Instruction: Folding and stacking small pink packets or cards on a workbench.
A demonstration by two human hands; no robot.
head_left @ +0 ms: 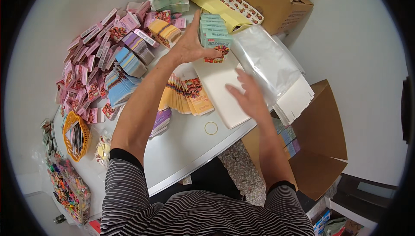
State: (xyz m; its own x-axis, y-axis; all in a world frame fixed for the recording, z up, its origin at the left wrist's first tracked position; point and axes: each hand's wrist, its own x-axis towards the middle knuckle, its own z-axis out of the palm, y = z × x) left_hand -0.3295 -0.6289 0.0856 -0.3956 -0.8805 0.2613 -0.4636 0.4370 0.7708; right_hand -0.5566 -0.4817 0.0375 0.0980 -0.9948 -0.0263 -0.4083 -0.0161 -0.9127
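My left hand (190, 48) grips a row of small mint-green boxes (217, 40), its thumb across the front one and its fingers along the left side. The row is at the far end of a long white slab or sheet stack (225, 104). Over that white piece hovers my right hand (248, 93), blurred by motion, fingers apart and nothing in it. Just right of it lies a pile of clear plastic bags (270, 61). Fanned yellow-orange boxes (188, 95) stand below my left wrist. A thin rubber band (211, 128) lies near the table's front edge.
Pink boxes (93, 63) heap at the left, beside blue boxes (121, 84) and purple boxes (138, 48). An orange basket (77, 136) and a bag of colourful trinkets (71, 188) sit front left. A closed carton (268, 2) stands behind; an open carton (320, 141) stands right.
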